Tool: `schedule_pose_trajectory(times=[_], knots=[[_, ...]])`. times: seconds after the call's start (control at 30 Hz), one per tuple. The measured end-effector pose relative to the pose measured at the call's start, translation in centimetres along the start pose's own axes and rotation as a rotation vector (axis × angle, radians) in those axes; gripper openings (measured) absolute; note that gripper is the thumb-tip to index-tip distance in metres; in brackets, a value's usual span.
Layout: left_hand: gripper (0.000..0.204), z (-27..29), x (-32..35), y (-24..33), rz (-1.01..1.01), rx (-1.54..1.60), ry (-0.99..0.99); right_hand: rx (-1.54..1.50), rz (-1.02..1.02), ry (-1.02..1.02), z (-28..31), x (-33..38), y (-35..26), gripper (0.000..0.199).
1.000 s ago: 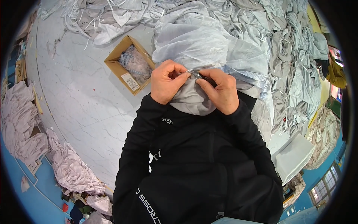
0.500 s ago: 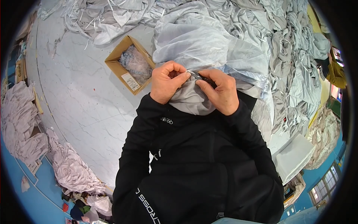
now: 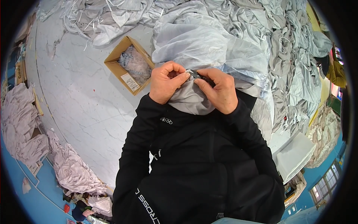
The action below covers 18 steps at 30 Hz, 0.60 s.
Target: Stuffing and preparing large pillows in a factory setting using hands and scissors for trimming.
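In front of my chest, my left hand (image 3: 166, 83) pinches the edge of a light grey cloth (image 3: 191, 100) between thumb and forefinger. Close beside it, my right hand (image 3: 220, 90) is closed round a small dark pair of thread snips (image 3: 195, 74), whose tip meets the cloth edge by my left fingertips. Fingers cover most of the tool, so its blades are hard to make out. The cloth drapes toward my lap and joins a pale, sheer grey heap (image 3: 190, 39) just beyond my hands.
An open cardboard box (image 3: 140, 89) with clear plastic-like pieces inside stands left of my hands on the marbled grey table (image 3: 82, 112). Crumpled grey fabric (image 3: 291, 74) piles up along the far side and right. Pinkish-grey cloth heaps (image 3: 72, 164) lie at the left edge.
Both hands have shifted very slightly to the left, still holding the cloth edge and the snips. The tool's tip shows a little more plainly at the cloth edge.
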<state>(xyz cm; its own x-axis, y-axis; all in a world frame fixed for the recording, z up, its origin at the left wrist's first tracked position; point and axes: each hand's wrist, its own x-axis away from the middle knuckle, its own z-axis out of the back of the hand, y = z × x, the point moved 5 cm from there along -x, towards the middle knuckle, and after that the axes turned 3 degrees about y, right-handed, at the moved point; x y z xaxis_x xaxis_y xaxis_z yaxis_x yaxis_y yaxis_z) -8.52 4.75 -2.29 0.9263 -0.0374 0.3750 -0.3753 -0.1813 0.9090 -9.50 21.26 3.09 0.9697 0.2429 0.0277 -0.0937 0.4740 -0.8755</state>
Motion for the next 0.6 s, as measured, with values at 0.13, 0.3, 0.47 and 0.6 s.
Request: schedule_pose_trajectory(times=[0.13, 0.3, 0.47, 0.6], knots=[[0.008, -0.03, -0.08, -0.17, -0.001, -0.007, -0.003, -0.003, 0.007, 0.001, 0.0, -0.01, 0.07, 0.022], [0.008, -0.21, 0.0, 0.09, -0.04, -0.006, -0.019, 0.016, 0.023, -0.015, -0.04, -0.18, -0.1, 0.022], [0.007, -0.19, -0.03, 0.01, -0.044, 0.017, -0.027, 0.015, 0.04, -0.007, -0.12, -0.23, -0.12, 0.021], [0.006, 0.05, -0.18, -0.34, -0.024, 0.015, -0.034, -0.025, 0.036, -0.004, 0.24, 0.09, 0.11, 0.02]])
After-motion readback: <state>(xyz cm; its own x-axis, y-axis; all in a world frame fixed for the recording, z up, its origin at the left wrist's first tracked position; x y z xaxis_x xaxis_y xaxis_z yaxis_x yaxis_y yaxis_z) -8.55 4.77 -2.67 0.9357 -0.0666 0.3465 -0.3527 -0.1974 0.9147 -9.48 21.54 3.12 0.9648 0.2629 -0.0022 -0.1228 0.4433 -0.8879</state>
